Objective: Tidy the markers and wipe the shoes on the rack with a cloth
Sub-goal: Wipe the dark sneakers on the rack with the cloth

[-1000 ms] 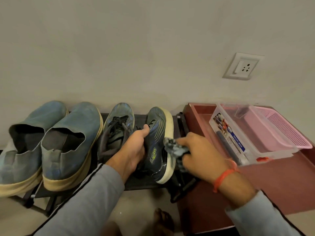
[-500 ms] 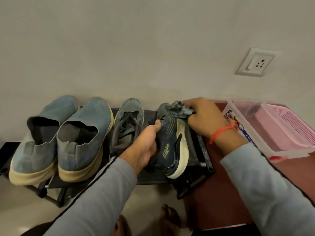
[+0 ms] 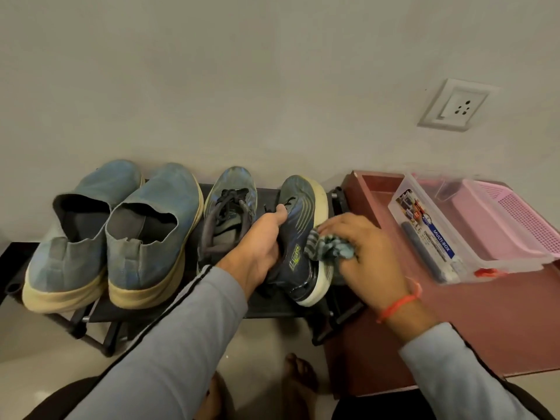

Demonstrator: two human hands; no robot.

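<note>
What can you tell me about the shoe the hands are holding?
The dark sneaker is navy with pale lines, a yellow-green logo and a thick cream sole. It is tipped on its side on the black rack, toe toward the wall. The left hand grips its opening, and the right hand presses a crumpled grey cloth against its sole.

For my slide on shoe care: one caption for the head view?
Left hand tilts a dark sneaker on the rack while the right hand wipes its sole with a cloth.
</note>
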